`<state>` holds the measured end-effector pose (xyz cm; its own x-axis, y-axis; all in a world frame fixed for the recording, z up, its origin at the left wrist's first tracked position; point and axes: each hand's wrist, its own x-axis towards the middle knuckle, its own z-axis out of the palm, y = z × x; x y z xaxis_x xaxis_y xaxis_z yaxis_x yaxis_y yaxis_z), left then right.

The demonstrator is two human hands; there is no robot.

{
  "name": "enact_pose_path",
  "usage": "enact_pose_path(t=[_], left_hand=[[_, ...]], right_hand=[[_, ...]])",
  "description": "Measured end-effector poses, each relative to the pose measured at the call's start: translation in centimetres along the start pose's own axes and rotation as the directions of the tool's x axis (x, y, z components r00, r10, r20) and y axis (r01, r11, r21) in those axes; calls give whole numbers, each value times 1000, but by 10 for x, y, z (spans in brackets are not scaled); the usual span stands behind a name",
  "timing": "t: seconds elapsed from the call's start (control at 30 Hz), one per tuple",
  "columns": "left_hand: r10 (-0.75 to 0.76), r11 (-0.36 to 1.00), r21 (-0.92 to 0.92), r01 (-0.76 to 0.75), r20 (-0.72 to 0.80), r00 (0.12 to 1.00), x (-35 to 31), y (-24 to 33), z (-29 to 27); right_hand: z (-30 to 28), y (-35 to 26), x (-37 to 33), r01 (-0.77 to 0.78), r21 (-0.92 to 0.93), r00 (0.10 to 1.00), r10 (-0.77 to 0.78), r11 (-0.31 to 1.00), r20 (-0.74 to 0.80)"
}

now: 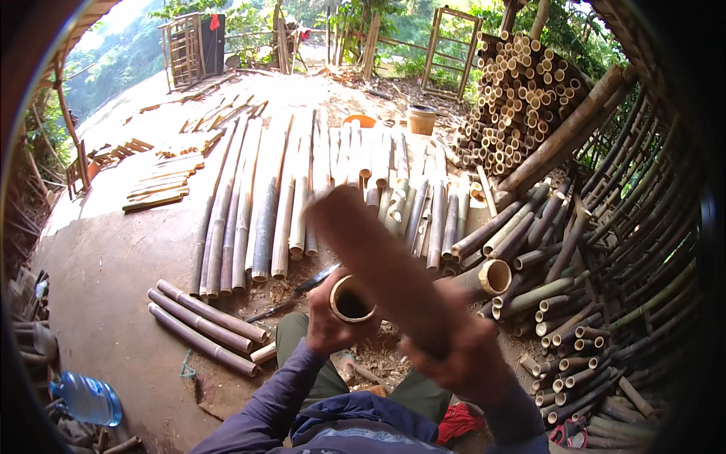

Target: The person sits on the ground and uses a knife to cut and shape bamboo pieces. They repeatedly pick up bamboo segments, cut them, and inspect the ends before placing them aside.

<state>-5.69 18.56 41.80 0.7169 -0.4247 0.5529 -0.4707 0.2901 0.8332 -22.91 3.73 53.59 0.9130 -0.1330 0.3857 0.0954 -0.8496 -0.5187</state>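
Note:
My left hand (pixel 327 321) grips a short hollow bamboo tube (pixel 352 299), its open end facing up toward me. My right hand (pixel 463 356) is closed around a thick wooden stick (pixel 374 253) that slants up and to the left over the tube; the stick is blurred. A dark-bladed knife (pixel 302 291) lies on the ground just beyond my left hand. A second hollow bamboo section (pixel 488 278) lies to the right of the tube.
Long split bamboo poles (pixel 265 197) lie in a row ahead. Three short poles (pixel 204 325) rest at left. Stacked bamboo tubes (pixel 522 98) rise at back right, more pile up at right (pixel 567 340). A water bottle (pixel 87 399) sits at lower left. Shavings cover the ground by my knees.

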Motion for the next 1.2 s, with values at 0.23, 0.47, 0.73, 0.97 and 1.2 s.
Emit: enact_pose_path(t=[0.23, 0.47, 0.73, 0.97, 1.2], left_hand=[[-45, 999, 2, 45, 1, 999, -21, -26, -9], [3, 997, -76, -4, -10, 1000, -24, -15, -5], [170, 981, 96, -168, -10, 985, -23, -20, 0], [0, 1000, -27, -2, -63, 998, -32, -26, -4], [14, 997, 77, -14, -6, 1000, -58, -63, -10]], right_hand=[[-36, -34, 31, 95, 184, 994, -103, 978, 36], [-4, -2, 29, 39, -51, 956, -22, 998, 292], [3, 3, 26, 154, -161, 958, -108, 975, 267], [-37, -22, 42, 198, 55, 970, -204, 979, 135], [-4, 1, 42, 225, 36, 918, -224, 974, 328]])
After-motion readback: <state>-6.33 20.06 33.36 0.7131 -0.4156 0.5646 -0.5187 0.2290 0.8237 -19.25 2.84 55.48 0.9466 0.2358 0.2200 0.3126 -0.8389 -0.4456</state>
